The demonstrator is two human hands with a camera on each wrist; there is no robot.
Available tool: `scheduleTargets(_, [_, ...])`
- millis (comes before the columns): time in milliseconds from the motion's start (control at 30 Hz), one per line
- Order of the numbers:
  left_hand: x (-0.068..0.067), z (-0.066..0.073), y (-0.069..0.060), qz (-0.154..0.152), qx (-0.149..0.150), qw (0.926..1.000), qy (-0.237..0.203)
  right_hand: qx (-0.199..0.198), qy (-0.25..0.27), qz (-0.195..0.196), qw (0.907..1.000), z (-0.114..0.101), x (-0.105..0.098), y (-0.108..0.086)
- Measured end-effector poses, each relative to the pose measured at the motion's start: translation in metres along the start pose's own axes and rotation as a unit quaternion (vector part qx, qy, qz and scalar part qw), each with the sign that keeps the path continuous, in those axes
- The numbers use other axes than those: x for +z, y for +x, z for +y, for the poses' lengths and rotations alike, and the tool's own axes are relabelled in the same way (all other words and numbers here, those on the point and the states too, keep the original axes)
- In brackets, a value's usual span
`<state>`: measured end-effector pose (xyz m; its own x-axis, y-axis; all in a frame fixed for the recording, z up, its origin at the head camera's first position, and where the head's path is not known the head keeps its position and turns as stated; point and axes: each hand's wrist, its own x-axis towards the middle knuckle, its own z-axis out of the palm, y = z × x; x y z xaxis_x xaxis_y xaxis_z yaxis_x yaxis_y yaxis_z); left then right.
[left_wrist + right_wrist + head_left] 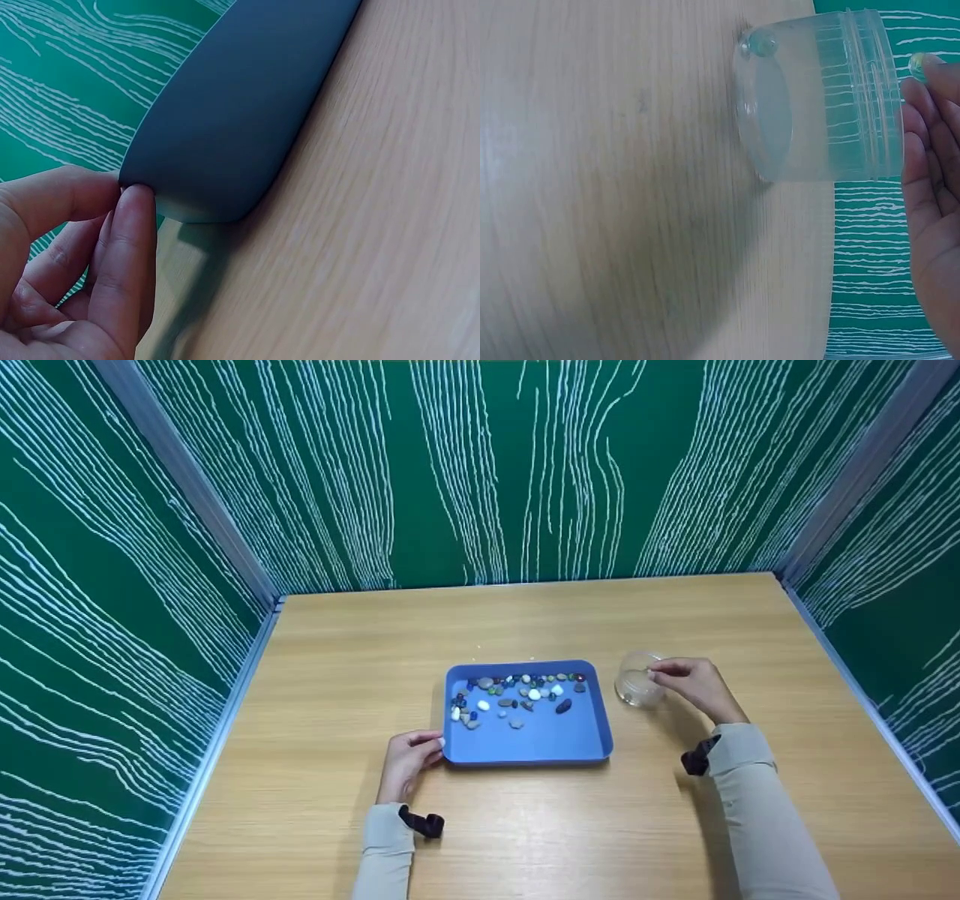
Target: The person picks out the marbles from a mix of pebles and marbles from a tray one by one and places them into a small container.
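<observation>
My left hand pinches the rim of a blue tray at its near left corner. The left wrist view shows thumb and fingertips on either side of the tray's edge. Over the mouth of a clear plastic jar, to the right of the tray, is my right hand. Between its thumb and fingertip it holds a small clear marble with a yellow-green tint. Through the wall of the upright jar, a glass marble shows at the bottom.
Pebbles and coloured marbles lie in the tray, mostly along its far and left sides, among them a white stone and a dark reddish stone. Tiny bits lie on the wooden table behind the tray. Green patterned panels enclose the table.
</observation>
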<state>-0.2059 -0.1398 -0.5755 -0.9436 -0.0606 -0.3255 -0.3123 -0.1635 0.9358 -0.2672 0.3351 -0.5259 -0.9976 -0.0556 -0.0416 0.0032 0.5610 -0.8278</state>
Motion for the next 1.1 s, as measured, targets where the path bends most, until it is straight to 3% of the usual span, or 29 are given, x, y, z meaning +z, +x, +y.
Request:
scheduleTargets(233, [0.0007, -0.0029, 0.0002, 0.005, 0.011, 0.9999, -0.008, -0.007, 0.004, 0.000, 1.0000, 0.0015, 0.0007, 0.0009])
scheduleTargets(600, [0.0005, -0.0024, 0.0010, 0.009, -0.002, 0.9999, -0.008, 0.013, -0.014, -0.014, 0.9997, -0.0025, -0.0005, 0.0007])
scheduleTargets(800, [0.0017, -0.0011, 0.0016, 0.008, -0.009, 0.9998, -0.013, -0.002, -0.011, -0.005, 0.9999, -0.0032, 0.0002, 0.0012])
scheduleTargets(1100, [0.0008, -0.0004, -0.0003, 0.005, -0.003, 0.9999, 0.012, -0.039, -0.014, 0.016, 0.9990, -0.0039, 0.0031, 0.0035])
